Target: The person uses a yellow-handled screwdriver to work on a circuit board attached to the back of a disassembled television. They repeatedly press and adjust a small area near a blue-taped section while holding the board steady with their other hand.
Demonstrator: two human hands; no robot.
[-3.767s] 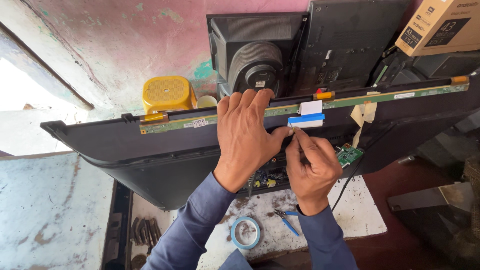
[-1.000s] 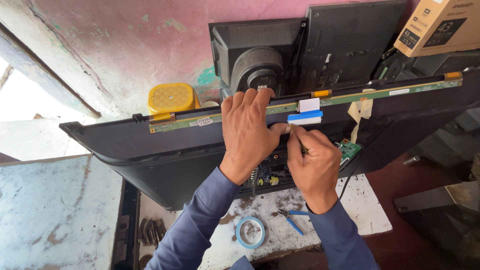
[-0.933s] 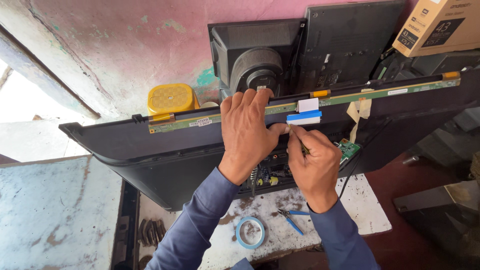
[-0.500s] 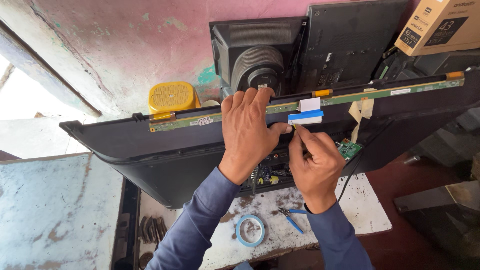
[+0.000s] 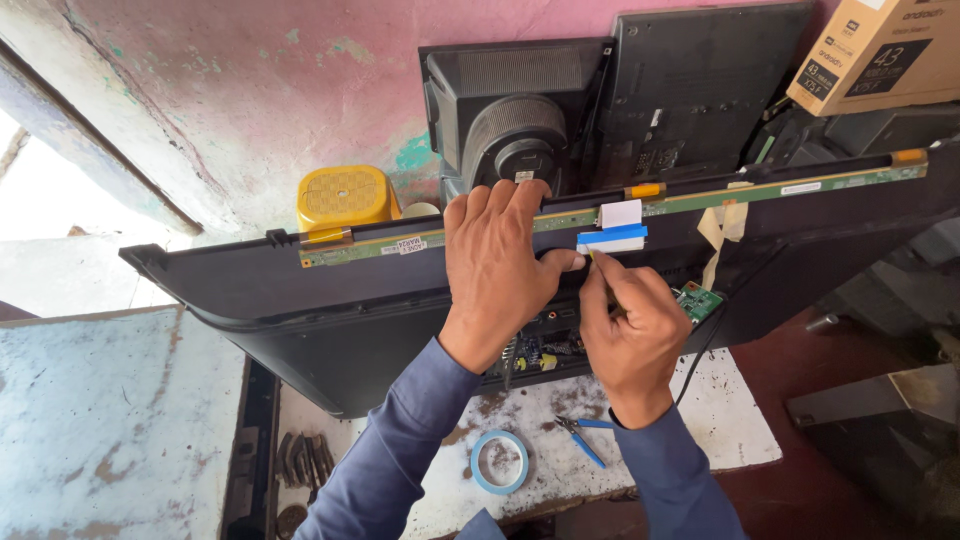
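**A:** What has changed at the panel's top edge?

**B:** Very little. The left hand point(image 5: 500, 265) still lies flat, fingers together, over the long green circuit strip point(image 5: 720, 198) on the upper edge of the black television panel point(image 5: 330, 300). The right hand point(image 5: 630, 330) has eased slightly down and apart from the left thumb; a second ago the two hands were bunched closer together.

**A:** And what is the right hand gripping?

**B:** Its fingers are pinched around something thin, tip aimed at the blue-and-white ribbon connector point(image 5: 612, 238) just below the strip. What the thin thing is, I cannot tell.

**A:** Has the connector itself moved?

**B:** No. It sits where it did nearly four seconds ago, so the work there looks unfinished.

**A:** Anything else shifted?

**B:** The view has drifted a little; the blue tape roll point(image 5: 500, 462) and blue-handled pliers point(image 5: 580, 440) lie unmoved on the tabletop point(image 5: 730, 430) below.
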